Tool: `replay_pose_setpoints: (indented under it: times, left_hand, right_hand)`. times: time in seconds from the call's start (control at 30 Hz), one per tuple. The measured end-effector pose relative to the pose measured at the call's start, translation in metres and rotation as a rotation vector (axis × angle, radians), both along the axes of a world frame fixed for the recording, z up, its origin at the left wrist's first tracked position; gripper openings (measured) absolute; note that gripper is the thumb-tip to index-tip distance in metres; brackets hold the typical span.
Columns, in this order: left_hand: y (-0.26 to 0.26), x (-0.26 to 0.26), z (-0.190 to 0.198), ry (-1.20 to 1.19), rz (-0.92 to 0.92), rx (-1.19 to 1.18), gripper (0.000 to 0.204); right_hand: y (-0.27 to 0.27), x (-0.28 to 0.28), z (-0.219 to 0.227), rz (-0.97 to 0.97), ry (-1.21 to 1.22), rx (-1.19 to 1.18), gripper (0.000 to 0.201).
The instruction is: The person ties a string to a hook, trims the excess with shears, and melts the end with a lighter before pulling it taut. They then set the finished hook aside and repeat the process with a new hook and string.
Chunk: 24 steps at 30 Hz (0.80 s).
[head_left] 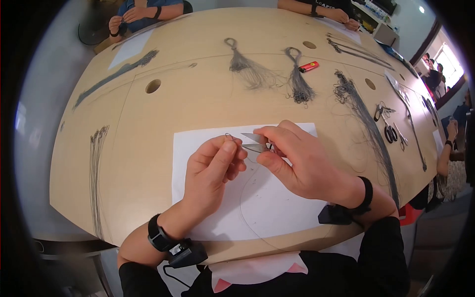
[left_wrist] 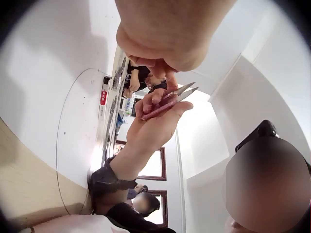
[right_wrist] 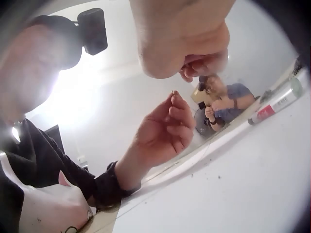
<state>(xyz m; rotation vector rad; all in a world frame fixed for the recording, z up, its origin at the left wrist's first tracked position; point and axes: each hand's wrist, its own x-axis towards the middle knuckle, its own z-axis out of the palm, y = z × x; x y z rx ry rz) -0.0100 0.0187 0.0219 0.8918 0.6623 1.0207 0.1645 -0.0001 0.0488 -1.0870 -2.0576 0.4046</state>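
In the head view my left hand [head_left: 213, 163] pinches a tiny curved hook [head_left: 227, 134] between thumb and forefinger, over a white paper sheet [head_left: 213, 225]. A thin line [head_left: 241, 198] curves down across the sheet. My right hand [head_left: 302, 161] grips small scissors [head_left: 255, 147], blades spread and pointing left, tips right at the left fingertips. The left wrist view shows the scissors [left_wrist: 182, 94] lying through the right hand's fingers. From the right wrist, the left hand [right_wrist: 163, 126] appears with its fingertips together at the hook, its other fingers curled.
Bundles of line with dark hooks lie left [head_left: 96, 168], at the back [head_left: 299, 84] and right [head_left: 366, 119]. A red lighter [head_left: 309, 67] sits near the back bundles. More scissors [head_left: 390, 132] rest at right. A red-labelled tube [right_wrist: 272, 109] lies beyond the hands. Other people sit around the table.
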Motion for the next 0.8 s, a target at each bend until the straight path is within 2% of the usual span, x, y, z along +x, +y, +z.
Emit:
replay_pose_setpoints:
  times: [0.13, 0.8]
  left_hand:
    - [-0.0016, -0.0002, -0.0016, 0.006, -0.019, 0.027, 0.017]
    - [-0.0032, 0.0022, -0.0048, -0.011, 0.000, -0.022, 0.016]
  right_hand:
    - [0.0013, -0.0026, -0.0067, -0.044, 0.044, 0.007, 0.023]
    - [0.0002, -0.0036, -0.0099, -0.040, -0.012, 0.039, 0.022]
